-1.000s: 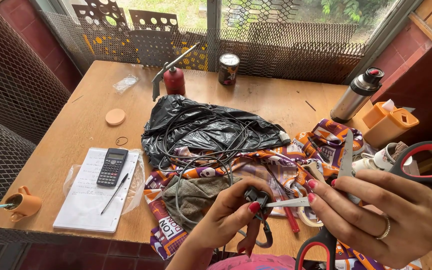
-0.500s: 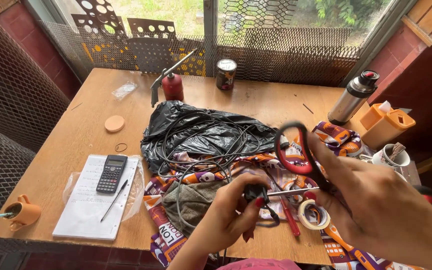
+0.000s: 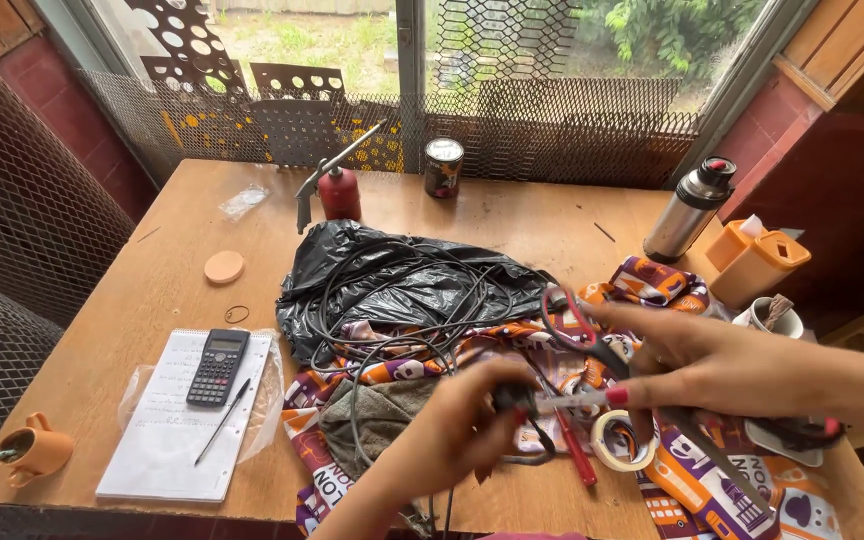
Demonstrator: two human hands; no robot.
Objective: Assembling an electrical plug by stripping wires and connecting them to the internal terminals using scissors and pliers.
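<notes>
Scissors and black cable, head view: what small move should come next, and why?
Probably a slight steadying of the cable end before the blades close. The left hand pinches a short black cable end, and the right hand holds the red-handled scissors with the blades pointing at it. Whether the blades already touch the cable is too blurred to tell.

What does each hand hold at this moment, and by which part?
The left hand grips a small black part on a black cable. The right hand holds red-handled scissors by the handles, blades toward that part.
</notes>
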